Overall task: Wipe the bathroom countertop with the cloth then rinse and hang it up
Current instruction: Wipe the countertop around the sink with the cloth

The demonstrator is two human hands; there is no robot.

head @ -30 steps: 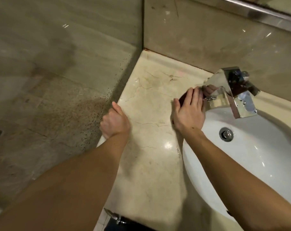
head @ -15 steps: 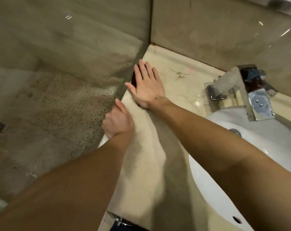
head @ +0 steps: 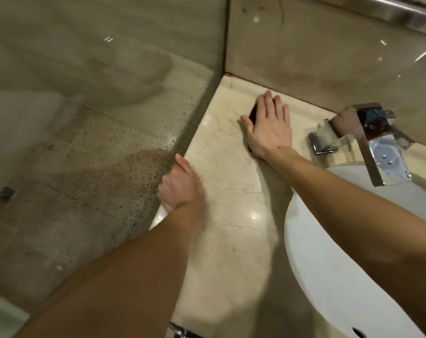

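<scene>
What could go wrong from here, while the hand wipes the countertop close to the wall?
1. The cloth is almost hidden under the flat right hand; it may bunch up or slip out, leaving part of the countertop unwiped.
2. A wide sweep to the right could knock the hand against the angular metal faucet.

My only camera rides on my head, angled forward and down, close over the worktop point(head: 231, 215) with a wide lens. It faces the wall point(head: 329, 57) corner, with glass point(head: 97, 118) to the left and the basin point(head: 329, 276) at lower right.
</scene>
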